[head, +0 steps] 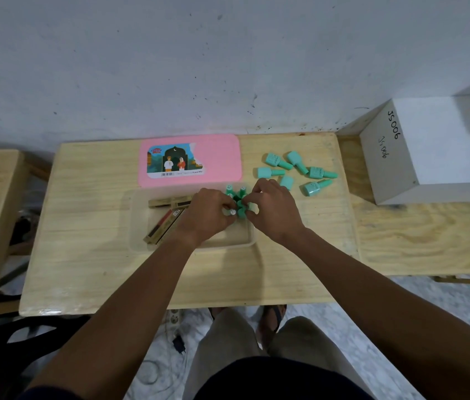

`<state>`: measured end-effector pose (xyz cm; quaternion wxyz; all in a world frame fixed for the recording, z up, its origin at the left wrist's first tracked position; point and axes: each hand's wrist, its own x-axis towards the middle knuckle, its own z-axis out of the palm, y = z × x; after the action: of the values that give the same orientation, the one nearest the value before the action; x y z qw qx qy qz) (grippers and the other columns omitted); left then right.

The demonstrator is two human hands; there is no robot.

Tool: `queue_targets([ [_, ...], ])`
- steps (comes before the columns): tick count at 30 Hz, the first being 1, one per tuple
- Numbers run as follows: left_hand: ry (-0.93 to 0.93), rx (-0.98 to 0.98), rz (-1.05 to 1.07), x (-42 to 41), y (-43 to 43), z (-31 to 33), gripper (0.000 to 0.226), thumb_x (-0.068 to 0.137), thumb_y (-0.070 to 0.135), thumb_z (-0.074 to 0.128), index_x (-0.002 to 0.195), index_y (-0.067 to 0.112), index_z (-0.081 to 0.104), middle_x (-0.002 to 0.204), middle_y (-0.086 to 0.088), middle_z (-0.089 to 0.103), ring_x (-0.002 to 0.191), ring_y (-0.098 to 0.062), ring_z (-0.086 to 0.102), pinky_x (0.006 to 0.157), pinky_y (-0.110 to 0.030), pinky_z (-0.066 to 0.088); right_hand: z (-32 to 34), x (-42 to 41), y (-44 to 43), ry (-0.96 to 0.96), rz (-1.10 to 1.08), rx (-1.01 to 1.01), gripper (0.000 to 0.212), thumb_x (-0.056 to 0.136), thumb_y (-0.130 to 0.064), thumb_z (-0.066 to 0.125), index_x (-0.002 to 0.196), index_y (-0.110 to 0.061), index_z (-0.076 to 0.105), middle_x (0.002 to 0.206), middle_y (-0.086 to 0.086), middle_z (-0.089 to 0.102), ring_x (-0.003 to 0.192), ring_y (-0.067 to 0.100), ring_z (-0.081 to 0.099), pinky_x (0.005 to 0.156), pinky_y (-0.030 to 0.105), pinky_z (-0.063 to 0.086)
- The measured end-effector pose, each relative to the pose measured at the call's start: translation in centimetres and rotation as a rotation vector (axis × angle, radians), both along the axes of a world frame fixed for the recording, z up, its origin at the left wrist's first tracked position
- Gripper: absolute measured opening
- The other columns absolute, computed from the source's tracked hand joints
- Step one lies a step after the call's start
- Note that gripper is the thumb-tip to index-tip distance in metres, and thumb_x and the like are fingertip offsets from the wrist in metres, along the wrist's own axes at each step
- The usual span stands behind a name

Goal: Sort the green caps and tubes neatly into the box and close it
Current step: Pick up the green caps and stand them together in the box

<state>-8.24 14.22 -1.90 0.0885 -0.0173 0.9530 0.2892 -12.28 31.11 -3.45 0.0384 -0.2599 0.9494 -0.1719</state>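
White box (392, 157) at the right end of the tables: "JS006" handwritten twice on its side. Pink lid (222, 157) at the table's far edge: label print illegible.

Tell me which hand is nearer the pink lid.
Left. The left hand is in the box, just in front of the pink lid's near edge. The right hand sits further right, below the lid's right corner.
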Motion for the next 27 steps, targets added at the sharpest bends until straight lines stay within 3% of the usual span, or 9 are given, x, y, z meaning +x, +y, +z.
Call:
queue_targets([
  [4,-0.004,-0.042,-0.017,-0.2,-0.1,0.2,0.02,0.071,0.024,0.076,0.091,0.021,0.079,0.082,0.001,0.075,0.075,-0.02,0.066,0.073,-0.031,0.052,0.1,0.0,0.0,-0.013,-0.005,0.006,0.024,0.074,-0.024,0.075,0.098,-0.022,0.074,0.09,0.0,0.058,0.088,0.023,0.054,0.067,0.038,0.045],
  [12,0.019,-0.105,0.131,-0.2,0.6,0.0,0.021,0.074,0.03,0.071,0.089,0.018,0.08,0.084,-0.004,0.076,0.078,-0.026,0.068,0.075,-0.035,0.053,0.0,0.0,0.0,-0.015,0.001,0.013,0.023,0.076,-0.022,0.074,0.099,-0.02,0.074,0.093,0.001,0.061,0.087,0.025,0.053,0.069,0.04,0.047],
  [21,0.028,-0.135,0.191,0.0,0.9,-0.2,0.024,0.075,0.035,0.071,0.089,0.017,0.08,0.083,-0.003,0.076,0.077,-0.022,0.069,0.074,-0.036,0.055,-0.1,0.0,0.1,-0.003,-0.005,-0.006,0.023,0.075,-0.022,0.075,0.097,-0.02,0.075,0.091,0.001,0.062,0.085,0.024,0.054,0.068,0.039,0.047],
  [27,0.015,-0.186,0.192,0.1,1.1,0.4,0.027,0.072,0.041,0.074,0.085,0.017,0.078,0.078,-0.002,0.075,0.074,-0.023,0.067,0.069,-0.036,0.054,0.1,-0.2,0.7,-0.029,0.01,-0.046,0.024,0.076,-0.033,0.073,0.098,-0.023,0.073,0.092,-0.001,0.059,0.089,0.022,0.054,0.071,0.036,0.045],
])
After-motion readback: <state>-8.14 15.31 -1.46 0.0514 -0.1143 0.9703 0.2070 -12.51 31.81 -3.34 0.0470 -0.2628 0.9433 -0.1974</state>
